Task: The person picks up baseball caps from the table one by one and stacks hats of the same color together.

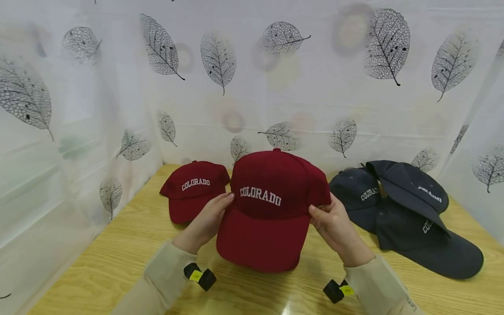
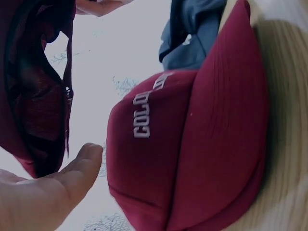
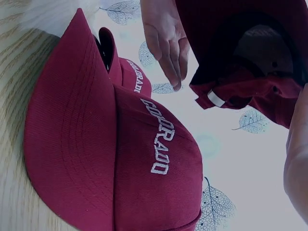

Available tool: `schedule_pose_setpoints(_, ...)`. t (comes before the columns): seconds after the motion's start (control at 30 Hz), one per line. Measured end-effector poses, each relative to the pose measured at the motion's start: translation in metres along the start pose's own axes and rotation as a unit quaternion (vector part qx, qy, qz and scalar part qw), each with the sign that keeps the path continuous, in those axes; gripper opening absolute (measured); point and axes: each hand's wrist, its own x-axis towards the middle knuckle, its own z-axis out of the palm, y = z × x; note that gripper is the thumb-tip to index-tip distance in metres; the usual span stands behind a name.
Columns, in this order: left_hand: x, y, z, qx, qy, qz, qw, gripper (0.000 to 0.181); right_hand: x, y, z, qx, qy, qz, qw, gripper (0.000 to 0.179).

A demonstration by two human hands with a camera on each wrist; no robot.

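Note:
Both hands hold a red cap up over the table, its white COLORADO lettering facing me and its brim tilted down. The left hand is at the cap's left edge, its thumb near the lettering. At the opposite side the right hand pinches the edge, thumb in front and the other fingers hidden behind. Another red cap rests on the table beyond the left hand. In the right wrist view, the held cap's dark inside and back strap show, above a large red cap.
Several navy caps lie overlapped at the right of the wood-grain table. White curtains with leaf prints enclose the back and sides. A black strap piece with a yellow label hangs at the left cuff, and a similar one at the right.

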Motion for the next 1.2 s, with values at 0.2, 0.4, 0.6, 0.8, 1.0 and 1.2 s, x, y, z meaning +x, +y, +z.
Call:
schedule_pose_setpoints(0.2, -0.0023, -0.0031, 0.0008, -0.029, -0.058, 0.011, 0.9978, 0.036, 0.0003, 0.0005, -0.0007, 0.007, -0.031, 0.001, 0.9995, 0.031)
schedule_pose_setpoints(0.4, -0.0035, -0.0031, 0.0024, -0.073, -0.076, 0.039, 0.9936, 0.028, 0.0007, 0.0002, -0.0003, 0.008, -0.045, 0.01, 0.9989, 0.033)
schedule_pose_setpoints(0.6, -0.003, -0.0031, 0.0008, -0.104, -0.057, 0.074, 0.9902, 0.028, 0.0015, 0.0005, 0.0, 0.006, -0.067, 0.007, 0.9977, 0.033)
schedule_pose_setpoints(0.8, 0.0, -0.0027, 0.0001, -0.105, 0.002, 0.064, 0.9924, 0.036, 0.0019, 0.0004, -0.0007, 0.004, -0.063, 0.004, 0.998, 0.032)
schedule_pose_setpoints(1.0, 0.0014, -0.0017, 0.0012, -0.116, 0.045, 0.067, 0.99, 0.038, 0.002, 0.0006, -0.0014, 0.0, -0.059, 0.003, 0.9983, 0.033)
schedule_pose_setpoints(1.2, 0.0012, -0.0011, 0.002, -0.122, 0.053, 0.062, 0.9891, 0.042, 0.0018, 0.0001, -0.0016, -0.019, -0.036, 0.006, 0.9992, 0.033)
